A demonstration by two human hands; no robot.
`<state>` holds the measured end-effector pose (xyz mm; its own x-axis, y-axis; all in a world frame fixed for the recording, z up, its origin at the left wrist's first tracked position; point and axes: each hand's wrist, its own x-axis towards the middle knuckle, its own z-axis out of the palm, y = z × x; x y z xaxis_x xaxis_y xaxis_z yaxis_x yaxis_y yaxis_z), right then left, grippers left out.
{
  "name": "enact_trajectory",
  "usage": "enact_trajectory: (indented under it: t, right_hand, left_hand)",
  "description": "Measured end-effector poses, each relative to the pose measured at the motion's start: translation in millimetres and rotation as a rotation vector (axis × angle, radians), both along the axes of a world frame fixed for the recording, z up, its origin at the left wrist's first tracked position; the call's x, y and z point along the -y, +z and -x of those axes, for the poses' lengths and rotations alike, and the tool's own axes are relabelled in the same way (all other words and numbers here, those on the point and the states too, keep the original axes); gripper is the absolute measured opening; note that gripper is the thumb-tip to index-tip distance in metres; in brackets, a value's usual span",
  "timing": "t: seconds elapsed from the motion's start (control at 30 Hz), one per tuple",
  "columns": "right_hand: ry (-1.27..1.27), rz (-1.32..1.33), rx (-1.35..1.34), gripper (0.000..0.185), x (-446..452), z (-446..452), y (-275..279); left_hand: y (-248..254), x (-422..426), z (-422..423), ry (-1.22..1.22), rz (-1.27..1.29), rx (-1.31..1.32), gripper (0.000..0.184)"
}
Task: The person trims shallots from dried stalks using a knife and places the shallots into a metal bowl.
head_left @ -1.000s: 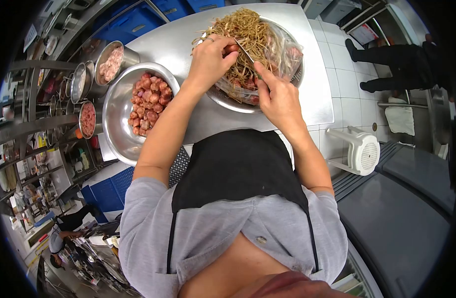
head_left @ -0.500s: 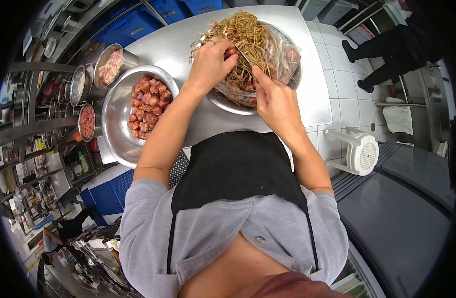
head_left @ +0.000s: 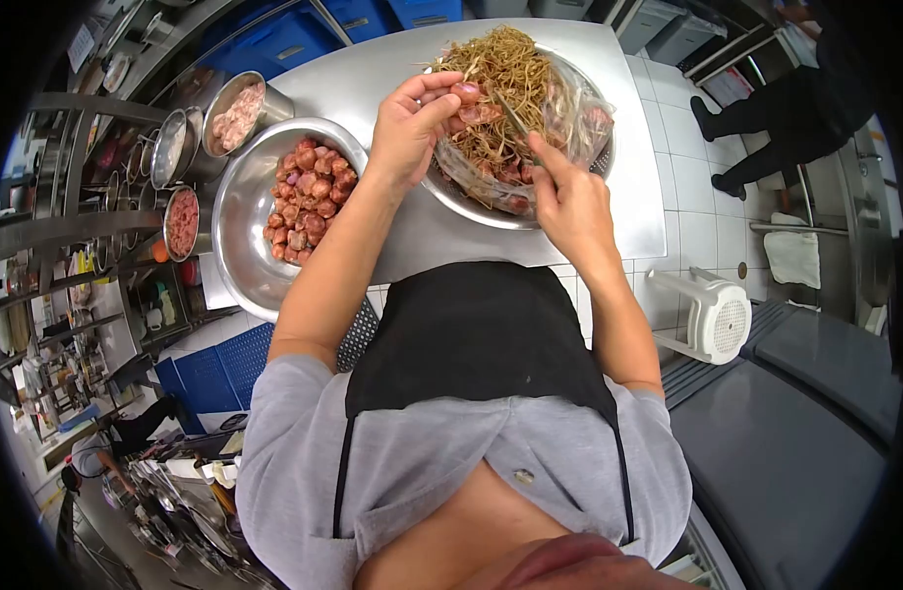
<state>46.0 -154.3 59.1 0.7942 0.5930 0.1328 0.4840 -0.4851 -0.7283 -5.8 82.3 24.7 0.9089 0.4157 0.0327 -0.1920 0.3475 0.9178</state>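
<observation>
My left hand point(head_left: 404, 130) pinches a reddish shallot point(head_left: 464, 92) between thumb and fingers. In my right hand point(head_left: 573, 205) is a small knife point(head_left: 512, 116), its blade angled up and left, a short way right of the shallot. Beneath both hands lies a heap of dry, straw-like shallot tops point(head_left: 500, 61), with more shallots among them. They sit in a clear plastic bag point(head_left: 581, 110) inside a metal basin point(head_left: 478, 216). To the left, a large steel bowl point(head_left: 237, 221) contains a pile of trimmed shallots point(head_left: 312, 202).
Steel pots of pinkish meat point(head_left: 238, 116) stand left of the metal table point(head_left: 392, 241). Blue bins point(head_left: 284, 49) are beyond it. A white stool point(head_left: 719, 323) stands on the tiled floor at right. A person in dark clothes point(head_left: 790, 118) stands farther right; another is at lower left.
My left hand has lifted the shallot off the heap, and it is now in plain view. The knife in my right hand has drawn away to the right of it.
</observation>
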Motion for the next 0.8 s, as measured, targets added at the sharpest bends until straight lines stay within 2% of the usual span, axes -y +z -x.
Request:
enact_trajectory:
  t: [0.1,0.23,0.37,0.43,0.5,0.53,0.6,0.67,0.77,0.8]
  right_hand:
    - [-0.013,-0.143,0.124,0.040,1,-4,-8]
    - [-0.039,-0.186,0.003,0.039,1,-2,-5]
    - [-0.065,-0.210,-0.078,0.038,8,-2,-7]
    - [-0.067,-0.240,-0.064,0.038,15,-4,-12]
    - [-0.053,-0.292,-0.009,0.038,24,-6,-18]
    - [-0.056,-0.277,-0.047,0.039,29,-7,-18]
    - [-0.072,-0.252,-0.124,0.040,39,-6,-18]
    - [-0.076,-0.239,-0.103,0.040,43,-7,-23]
    - [-0.057,-0.233,-0.099,0.041,40,-8,-27]
    - [-0.044,-0.231,-0.099,0.041,38,-10,-28]
  left_hand:
    - [-1,1,-3,-0.066,0.156,0.050,0.033]
    - [6,14,-5,-0.117,0.298,0.052,0.038]
    - [3,6,-15,-0.094,0.278,-0.079,0.036]
    - [21,-5,-10,-0.026,0.263,-0.175,0.035]
    - [37,-15,11,0.184,0.031,-0.259,0.034]
    - [50,-20,26,0.311,-0.239,-0.328,0.036]
    - [38,-57,64,0.436,-0.724,-0.208,0.035]
    - [26,-101,110,0.329,-0.846,-0.444,0.030]
    - [-5,-121,152,0.432,-1.491,-0.599,0.024]
    - [-4,-118,156,0.412,-1.515,-0.659,0.024]
